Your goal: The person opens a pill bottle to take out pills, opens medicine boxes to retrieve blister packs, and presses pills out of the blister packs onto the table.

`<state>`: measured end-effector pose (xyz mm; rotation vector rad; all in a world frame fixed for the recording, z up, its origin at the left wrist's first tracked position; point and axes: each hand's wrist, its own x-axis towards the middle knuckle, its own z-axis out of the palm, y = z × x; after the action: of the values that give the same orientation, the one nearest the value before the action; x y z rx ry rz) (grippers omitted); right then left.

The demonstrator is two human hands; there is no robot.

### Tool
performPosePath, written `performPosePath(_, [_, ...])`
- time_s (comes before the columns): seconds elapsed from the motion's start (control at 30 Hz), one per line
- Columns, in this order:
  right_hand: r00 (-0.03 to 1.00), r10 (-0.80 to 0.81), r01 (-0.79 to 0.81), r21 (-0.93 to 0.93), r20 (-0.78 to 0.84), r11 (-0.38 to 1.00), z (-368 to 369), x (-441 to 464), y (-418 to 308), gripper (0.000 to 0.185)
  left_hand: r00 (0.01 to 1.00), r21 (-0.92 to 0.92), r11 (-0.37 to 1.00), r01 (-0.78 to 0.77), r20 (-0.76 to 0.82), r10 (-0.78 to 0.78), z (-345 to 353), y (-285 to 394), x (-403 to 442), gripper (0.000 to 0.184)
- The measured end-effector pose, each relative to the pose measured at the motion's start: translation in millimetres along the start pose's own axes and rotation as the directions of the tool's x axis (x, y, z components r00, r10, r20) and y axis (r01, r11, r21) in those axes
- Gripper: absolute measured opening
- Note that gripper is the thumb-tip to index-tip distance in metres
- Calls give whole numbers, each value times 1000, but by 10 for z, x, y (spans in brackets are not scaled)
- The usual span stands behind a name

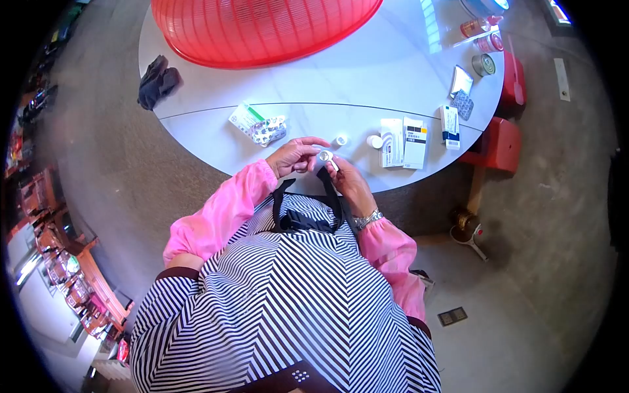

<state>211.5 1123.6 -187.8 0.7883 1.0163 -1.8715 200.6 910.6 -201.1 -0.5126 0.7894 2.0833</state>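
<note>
My right hand [354, 185] pinches a small white item with a round, shiny end [325, 156] just off the table's near edge. I cannot make out exactly what it is. Beside it, my left hand [295, 157] has its forefinger stretched out and the other fingers bent, with nothing visible in them; its fingertips come close to the white item. Just beyond my hands stands a small white bottle [341, 139], and another white bottle [374, 141] is to the right. Silver blister packs [268, 131] lie against a green-and-white medicine box [245, 118] on the left.
Medicine boxes [415, 144] lie at right on the white table [314, 88], with another box [450, 126] and a blister pack [462, 105] farther over. A big red mesh cover [268, 33] fills the far side. Tins [483, 65], dark cloth [157, 82] and red stools [501, 145] are around.
</note>
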Motion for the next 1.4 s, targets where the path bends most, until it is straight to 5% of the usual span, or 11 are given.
performPosePath(0.17, [940, -334, 335, -334, 64, 881, -9, 286, 246, 26, 997, -90, 995, -45, 59, 51, -102, -147, 55, 33])
performPosePath(0.23, [966, -227, 190, -249, -128, 950, 122, 221, 165, 27, 1000, -61, 998, -24, 18, 25, -127, -144, 50, 32])
performPosePath(0.43, [872, -464, 239, -691, -156, 682, 300, 149, 56, 31, 999, -87, 996, -33, -23, 31, -176, -187, 50, 28])
performPosePath(0.53, [873, -468, 228, -730, -139, 644, 329, 45, -21, 29, 998, -73, 996, -51, -34, 48, -161, -181, 59, 26])
performPosePath(0.63, [780, -626, 189, -954, 1, 235, 198, 88, -19, 22, 997, -35, 998, -60, -52, 58, -117, -158, 62, 25])
performPosePath(0.87, [542, -748, 225, -924, 383, -310, 164, -28, -296, 31, 992, 40, 996, -76, -101, 80, -32, -133, 91, 23])
performPosePath(1.07, [709, -535, 73, -804, 458, -591, 208, 235, -428, 29, 989, 26, 996, -86, -117, 88, -2, -154, 115, 22])
performPosePath(1.2, [685, -573, 110, -841, 451, -530, 207, 261, -483, 22, 989, 28, 995, -91, -114, 94, 5, -154, 120, 22])
performPosePath(1.27, [660, -656, 161, -922, 365, -351, 260, 185, -533, 22, 991, 10, 995, -96, -93, 96, -11, -170, 136, 23])
performPosePath(1.37, [732, -679, 277, -935, 57, 221, 436, -111, -551, 22, 992, -13, 995, -101, -79, 100, -5, -169, 141, 23])
performPosePath(1.4, [730, -681, 336, -898, 57, 285, 454, -188, -501, 22, 992, -17, 995, -99, -73, 98, 8, -160, 141, 23])
